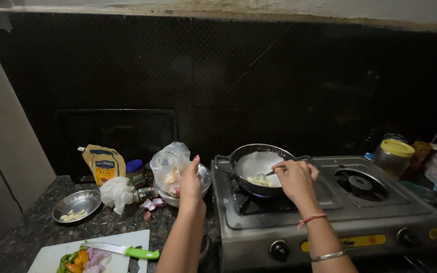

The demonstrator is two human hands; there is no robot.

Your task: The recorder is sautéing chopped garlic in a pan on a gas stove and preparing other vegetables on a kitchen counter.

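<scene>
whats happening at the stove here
A person stands at a two-burner gas stove. Their right hand holds a utensil whose tip rests in pale pieces of food in a dark pan on the left burner. Their left hand touches a clear plastic bag sitting in a steel bowl beside the stove. On the counter, a white cutting board carries chopped peppers and onion and a green-handled knife, and a small steel plate holds pale pieces.
</scene>
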